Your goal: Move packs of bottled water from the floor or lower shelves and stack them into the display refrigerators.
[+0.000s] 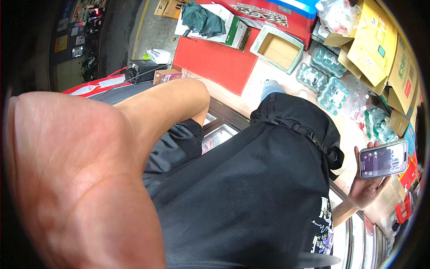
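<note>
My left hand (74, 161) is raised close to the camera and fills the left side of the view. Its palm and wrist show, but the fingers are out of sight, so their pose is hidden. The bent left forearm (164, 104) leads back to a black sleeve. Over on the right, my right hand (366, 193) holds a smartphone (383, 159) with its lit screen facing up. Fingertips show past the phone's far edge. Between the hands are my black T-shirt (242, 188) and a black bag (299, 117) with a buckled strap at the waist.
A red mat (215, 64) lies ahead, near an open shallow box (278, 48) and a white carton (211, 33) bearing a folded green umbrella (203, 20). Shrink-wrapped bottle packs (332, 94) and yellow cardboard boxes (373, 43) line the right. A glass-topped case (220, 134) is beside my body.
</note>
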The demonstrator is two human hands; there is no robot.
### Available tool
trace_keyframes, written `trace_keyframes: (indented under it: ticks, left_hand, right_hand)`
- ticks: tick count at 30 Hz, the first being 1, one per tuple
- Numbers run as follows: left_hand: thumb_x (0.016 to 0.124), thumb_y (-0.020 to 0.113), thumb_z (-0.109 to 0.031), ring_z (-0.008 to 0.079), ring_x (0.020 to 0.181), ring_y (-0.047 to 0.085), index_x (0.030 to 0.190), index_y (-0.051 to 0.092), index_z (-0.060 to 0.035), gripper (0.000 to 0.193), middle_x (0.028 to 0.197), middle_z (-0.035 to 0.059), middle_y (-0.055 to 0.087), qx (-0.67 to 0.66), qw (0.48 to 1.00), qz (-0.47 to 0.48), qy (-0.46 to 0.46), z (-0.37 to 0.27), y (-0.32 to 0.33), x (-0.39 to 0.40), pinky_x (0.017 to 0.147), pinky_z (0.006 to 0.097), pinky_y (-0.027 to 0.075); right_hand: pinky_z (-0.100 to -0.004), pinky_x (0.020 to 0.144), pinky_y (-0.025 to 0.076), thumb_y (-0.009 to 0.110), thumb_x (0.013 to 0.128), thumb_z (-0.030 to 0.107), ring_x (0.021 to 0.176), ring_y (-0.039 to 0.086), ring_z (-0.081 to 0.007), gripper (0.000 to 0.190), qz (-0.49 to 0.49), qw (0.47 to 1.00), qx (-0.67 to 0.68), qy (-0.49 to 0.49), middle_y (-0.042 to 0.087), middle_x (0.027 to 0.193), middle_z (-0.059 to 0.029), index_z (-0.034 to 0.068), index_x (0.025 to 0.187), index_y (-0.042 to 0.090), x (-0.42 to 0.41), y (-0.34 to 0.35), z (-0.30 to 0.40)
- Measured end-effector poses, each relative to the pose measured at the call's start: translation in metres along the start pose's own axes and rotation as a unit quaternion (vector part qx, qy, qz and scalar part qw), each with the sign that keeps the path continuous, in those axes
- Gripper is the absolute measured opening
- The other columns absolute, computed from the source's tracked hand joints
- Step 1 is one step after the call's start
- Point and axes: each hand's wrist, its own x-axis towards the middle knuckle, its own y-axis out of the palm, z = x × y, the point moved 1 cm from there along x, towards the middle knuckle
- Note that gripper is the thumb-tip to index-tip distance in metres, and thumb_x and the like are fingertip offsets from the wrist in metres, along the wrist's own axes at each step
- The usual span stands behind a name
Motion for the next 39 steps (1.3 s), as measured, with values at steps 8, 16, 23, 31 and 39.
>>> trace_keyframes:
  ticks: [8,16,23,31,39]
  left_hand:
    - [0.088,0.048,-0.032,0.0277,0.074,0.058,0.088,0.053,0.0003,0.033,0.082,0.0152,0.058,0.019,1.000,-0.002,0.002,-0.001,0.003,0.002,0.067,0.0363,0.049]
    - [0.087,0.048,-0.032,0.0273,0.073,0.058,0.088,0.053,0.0009,0.033,0.081,0.0150,0.058,-0.001,0.999,-0.044,0.007,0.013,0.014,0.002,0.067,0.0357,0.049]
    - [0.087,0.049,-0.032,0.0269,0.073,0.058,0.087,0.053,0.0014,0.034,0.080,0.0147,0.058,-0.129,0.983,-0.128,-0.010,0.017,0.027,-0.008,0.067,0.0352,0.049]
    - [0.087,0.049,-0.032,0.0264,0.073,0.058,0.086,0.052,0.0019,0.034,0.079,0.0144,0.058,-0.138,0.966,-0.219,-0.019,0.021,0.037,-0.008,0.067,0.0346,0.049]
    - [0.086,0.050,-0.032,0.0260,0.073,0.058,0.085,0.052,0.0025,0.034,0.078,0.0142,0.058,-0.156,0.955,-0.252,-0.025,0.040,0.015,-0.024,0.067,0.0340,0.049]
  right_hand:
    - [-0.0683,0.102,0.018,0.017,0.097,0.046,0.133,0.026,-0.0375,0.059,0.450,0.874,0.183,0.025,0.019,0.146,-0.0226,0.013,0.145,0.012,0.028,-0.046,-0.009]
    - [-0.0627,0.106,0.017,0.031,0.093,0.050,0.132,0.027,-0.0385,0.068,0.411,0.892,0.185,0.043,0.023,0.144,-0.0235,0.007,0.144,0.015,0.028,-0.053,-0.008]
    - [-0.0272,0.064,0.050,0.049,0.092,0.043,0.067,0.063,-0.0143,0.043,0.141,0.934,-0.258,0.205,0.063,0.074,-0.0067,0.002,0.100,0.060,0.073,-0.095,-0.036]
    - [-0.0333,0.085,0.049,0.063,0.078,0.007,0.102,0.056,-0.0208,0.040,0.212,0.637,-0.601,0.434,0.057,0.111,-0.0228,-0.006,0.114,0.052,0.038,-0.203,-0.103]
    - [-0.0334,0.085,0.049,0.063,0.078,0.006,0.104,0.055,-0.0210,0.038,0.153,0.710,-0.544,0.420,0.056,0.113,-0.0227,-0.007,0.112,0.052,0.026,-0.225,-0.100]
